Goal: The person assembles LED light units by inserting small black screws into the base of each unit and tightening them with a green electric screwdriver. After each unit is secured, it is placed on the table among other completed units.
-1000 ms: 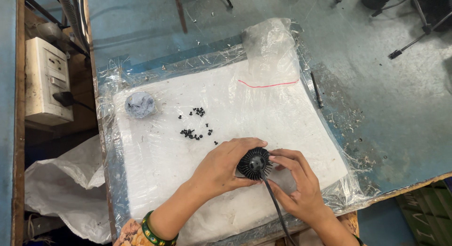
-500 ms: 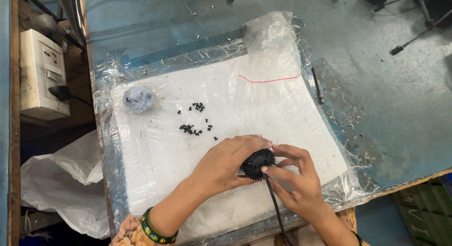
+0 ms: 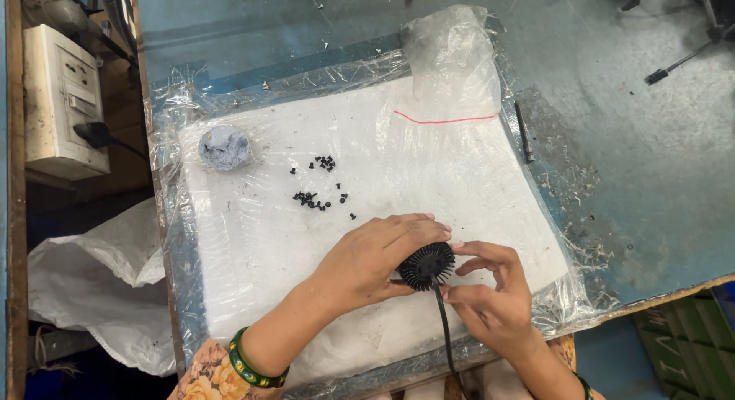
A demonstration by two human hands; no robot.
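Observation:
A round black finned part (image 3: 426, 264) with a black cable (image 3: 445, 335) trailing toward me rests on the plastic-wrapped white foam pad (image 3: 398, 163). My left hand (image 3: 375, 258) cups the part from the left, fingers curled over its top edge. On the part's right side, my right hand (image 3: 494, 297) pinches where the cable leaves it. Several small black screws (image 3: 318, 195) lie scattered on the pad just beyond my left hand.
A small round dish of grey paste (image 3: 224, 147) sits at the pad's far left corner. A clear plastic bag with a red strip (image 3: 452, 71) lies at the far right. A white socket box (image 3: 61, 101) and a white sack (image 3: 92, 277) are off the bench's left side.
The finned part and both hands have stayed in nearly the same spot; my right fingers have shifted slightly around the cable. The view has drifted a little.

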